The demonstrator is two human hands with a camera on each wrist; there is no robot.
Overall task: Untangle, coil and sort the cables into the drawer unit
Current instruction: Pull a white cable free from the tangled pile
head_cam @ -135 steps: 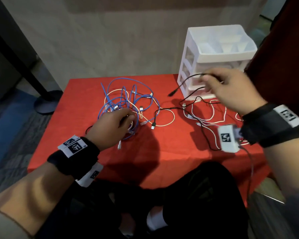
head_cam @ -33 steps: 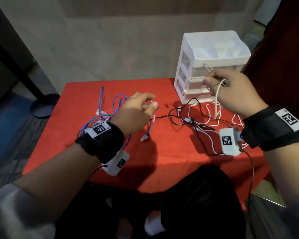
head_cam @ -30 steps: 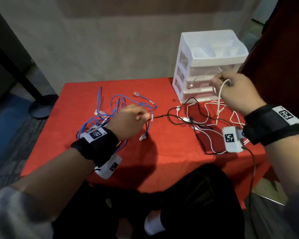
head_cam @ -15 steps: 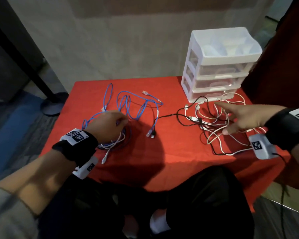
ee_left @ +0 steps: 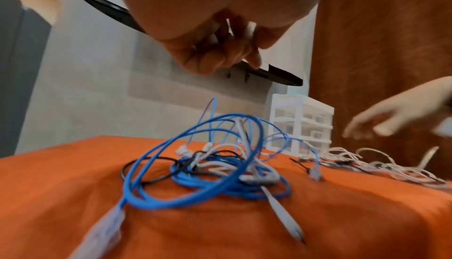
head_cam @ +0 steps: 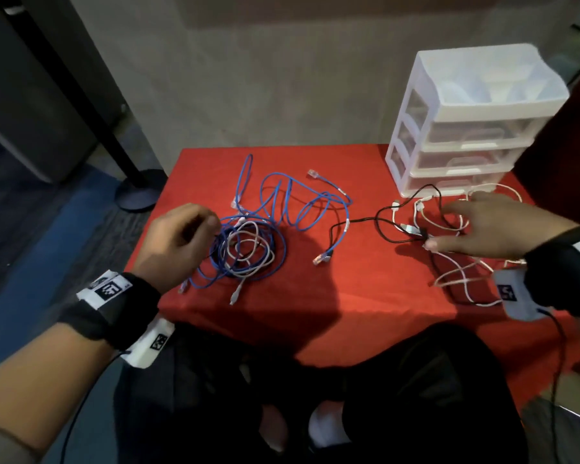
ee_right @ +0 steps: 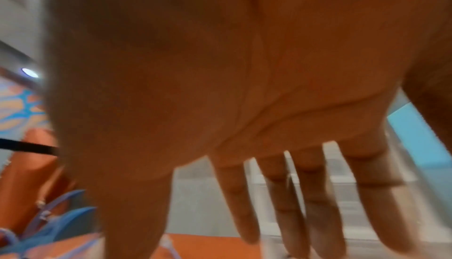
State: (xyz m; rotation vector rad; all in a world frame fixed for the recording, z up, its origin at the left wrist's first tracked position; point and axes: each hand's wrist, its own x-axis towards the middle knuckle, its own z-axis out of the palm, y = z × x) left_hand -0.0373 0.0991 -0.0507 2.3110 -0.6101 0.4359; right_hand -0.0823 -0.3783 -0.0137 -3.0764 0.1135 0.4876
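Light, limp blue cable (head_cam: 282,209) at the table's (head_cam: 315,296) left edge is best pinched near a plug; left hand (head_cam: 175,242) curled, empty, right hand (head_cam: 489,229) spread over white cables (head_cam: 456,276).

Red cloth (head_cam: 365,296) covers the whole counter, hanging over the near edge. Behind the counter there's a plain beige wall (head_cam: 282,78). Off to the counter's left, a black pole (head_cam: 81,95) leans down to a round base (head_cam: 139,190) on the floor, with blue carpet (head_cam: 47,246) nearby. Dark trousers (head_cam: 416,396) show below the cloth.
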